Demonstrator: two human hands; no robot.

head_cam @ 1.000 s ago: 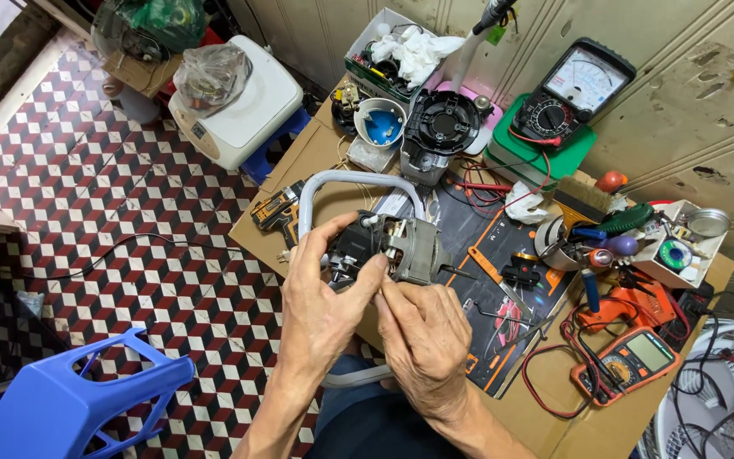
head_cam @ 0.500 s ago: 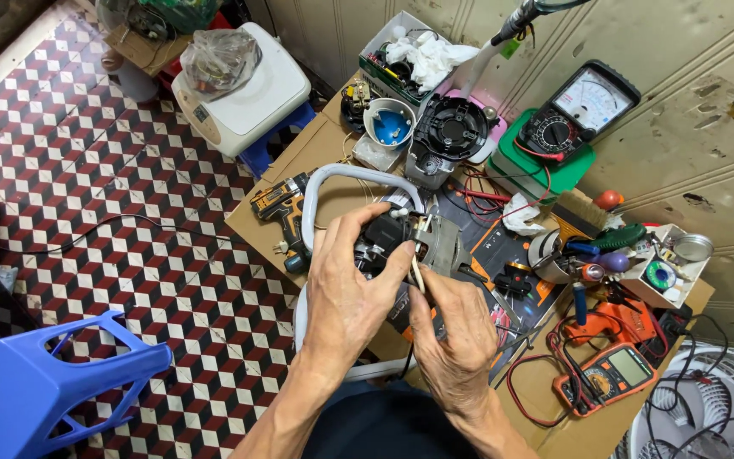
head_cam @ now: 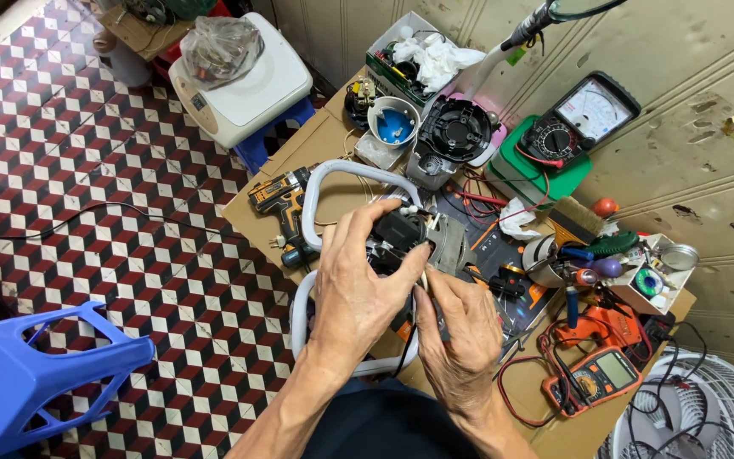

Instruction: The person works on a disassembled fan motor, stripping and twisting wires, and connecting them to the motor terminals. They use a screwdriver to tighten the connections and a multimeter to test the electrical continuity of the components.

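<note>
Motor unit (head_cam: 401, 236) now clasped tighter in left hand (head_cam: 358, 293); right hand (head_cam: 460, 331), shifted toward five o'clock, pinching thin tool (head_cam: 426, 285) against it over desk (head_cam: 333, 144).

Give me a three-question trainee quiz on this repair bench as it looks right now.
1. True or false: the left hand grips the black motor part with the grey metal plate.
2. Which meter lies nearer the white floor fan grille: (a) the orange digital multimeter, or (b) the black analog dial meter on the green base?
3. What colour is the plastic stool on the tiled floor?

Key: 1 true; 2 a; 3 blue.
</note>
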